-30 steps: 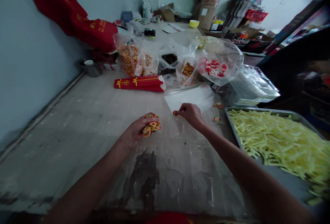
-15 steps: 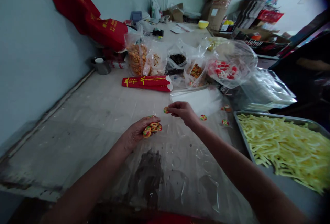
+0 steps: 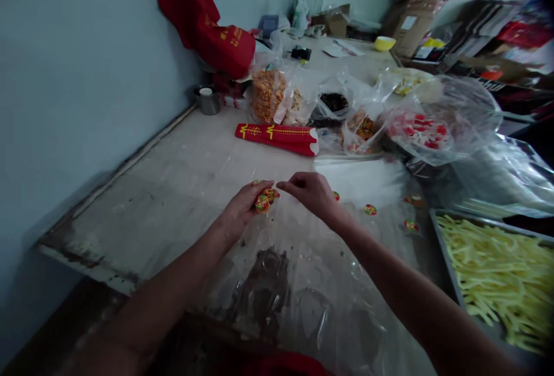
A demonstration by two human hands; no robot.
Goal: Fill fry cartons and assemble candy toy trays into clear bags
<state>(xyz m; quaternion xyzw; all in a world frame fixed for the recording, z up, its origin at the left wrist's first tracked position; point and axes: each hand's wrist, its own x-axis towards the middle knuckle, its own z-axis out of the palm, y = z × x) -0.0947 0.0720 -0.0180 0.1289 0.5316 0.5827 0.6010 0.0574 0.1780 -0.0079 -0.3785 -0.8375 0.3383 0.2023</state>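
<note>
My left hand (image 3: 244, 209) is closed around a small stack of round pizza-patterned pieces (image 3: 263, 202), coloured red, green and yellow. Just right of that stack is my right hand (image 3: 309, 190), its fingers drawn together and the fingertips pointing at the left hand; I see nothing between them. Beside the right hand's knuckles a loose round piece (image 3: 336, 195) shows, partly hidden. Farther right on the clear plastic sheeting lie another round piece (image 3: 370, 209) and one more piece (image 3: 411, 225).
Behind the hands are red printed cartons (image 3: 277, 137) and a stack of clear plastic bags (image 3: 359, 177). Open bags of snacks (image 3: 268, 96) and red-and-white sweets (image 3: 422, 131) stand beyond. A metal tray (image 3: 450, 266) of pale yellow strips is at right, a metal cup (image 3: 209, 102) by the wall.
The round piece in my right fingertips is out of them, and a loose piece now shows beside that hand. My right fingers are closer to the left hand's stack. The view has turned left.
</note>
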